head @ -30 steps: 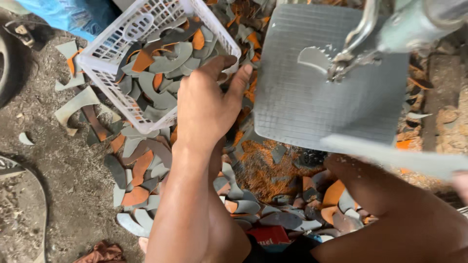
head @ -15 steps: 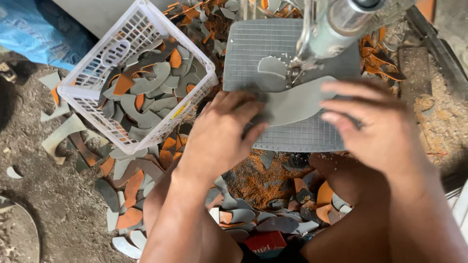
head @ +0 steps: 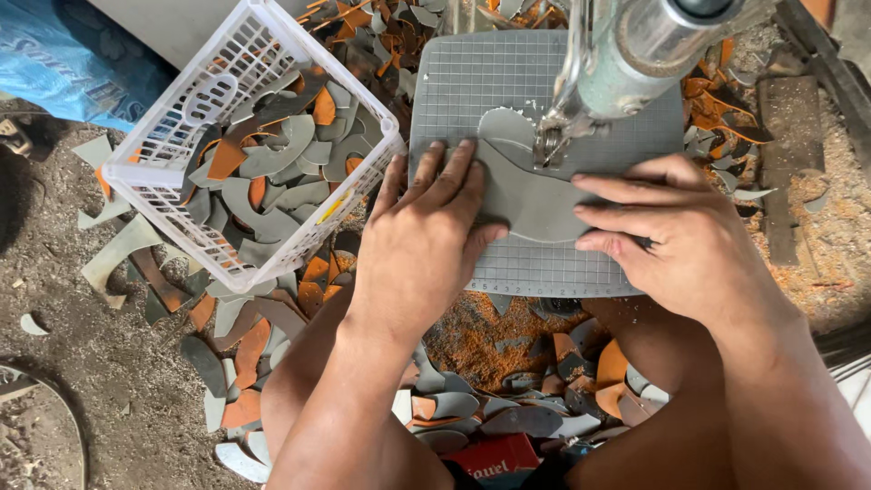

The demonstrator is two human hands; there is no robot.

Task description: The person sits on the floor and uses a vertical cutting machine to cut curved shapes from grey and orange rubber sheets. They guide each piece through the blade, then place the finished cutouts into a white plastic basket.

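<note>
- I see my left hand lying flat, fingers spread, pressing the left end of a grey sheet piece onto the gridded plate.
- My right hand lies flat as well, fingers stretched leftward, their tips on the right edge of the piece; neither hand pinches anything.
- The piece sits mid-plate, its upper edge under the machine's metal head. The head covers the point where the tool meets it, so I cannot make out the contact.
- The machine runs off the top edge, and only its barrel and foot show.
- My hands cover both ends of the piece, so its full outline stays hidden.
- A white basket stands left of the plate, just beside it, holding grey and orange offcuts.
- More scraps and orange dust litter the ground between my knees.
- A red box is cut off at the bottom edge.
- A blue bag is cropped at the upper left.
</note>
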